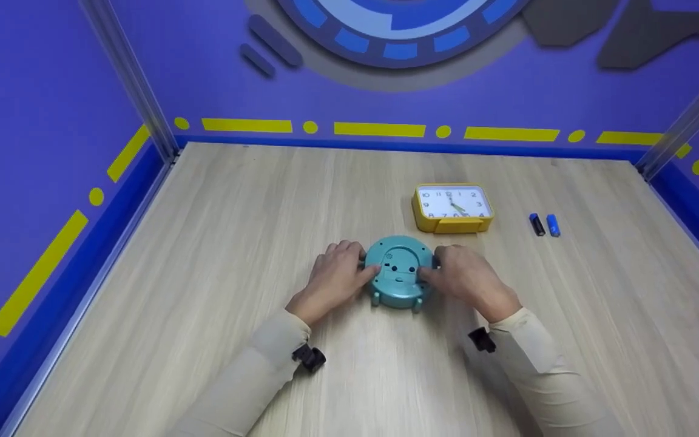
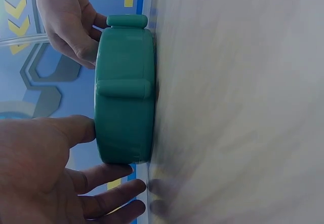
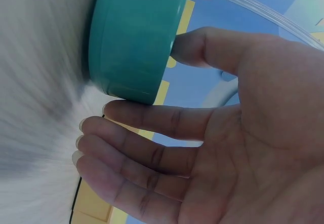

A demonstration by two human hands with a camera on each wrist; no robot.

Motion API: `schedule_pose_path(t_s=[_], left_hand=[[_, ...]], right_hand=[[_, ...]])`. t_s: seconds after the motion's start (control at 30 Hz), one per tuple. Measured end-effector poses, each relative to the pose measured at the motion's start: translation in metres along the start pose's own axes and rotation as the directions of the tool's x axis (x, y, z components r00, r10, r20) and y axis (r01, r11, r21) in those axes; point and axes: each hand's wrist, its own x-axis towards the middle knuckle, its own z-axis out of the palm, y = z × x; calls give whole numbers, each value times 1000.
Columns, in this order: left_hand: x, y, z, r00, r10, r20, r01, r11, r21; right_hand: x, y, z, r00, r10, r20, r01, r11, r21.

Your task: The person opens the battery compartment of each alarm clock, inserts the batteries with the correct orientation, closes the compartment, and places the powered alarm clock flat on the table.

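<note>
A round teal alarm clock (image 1: 399,288) lies face down on the wooden table, its back with knobs and a battery cover turned up. Two short feet stick out of its near side. My left hand (image 1: 338,271) holds its left edge, thumb on the back and index finger against the side, as the left wrist view shows. On the opposite edge, my right hand (image 1: 463,276) grips it in the same way, with the thumb on the back. In the right wrist view, the index finger touches the clock's side (image 3: 134,41), and the other fingers lie below it.
Behind the right hand a yellow rectangular clock (image 1: 454,206) stands with its dial showing. Farther right lie a black battery (image 1: 537,224) and a blue battery (image 1: 553,225), side by side. Blue-purple panels (image 1: 374,100) wall the table at the back and sides.
</note>
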Motion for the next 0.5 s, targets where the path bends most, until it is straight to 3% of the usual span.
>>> schedule_pose_path(t_s=[0.5], left_hand=[[0,1,1,1000,-3,-3,3,1000,27]], right_hand=[[3,-1,0,998,32,51,-32,999,-2]])
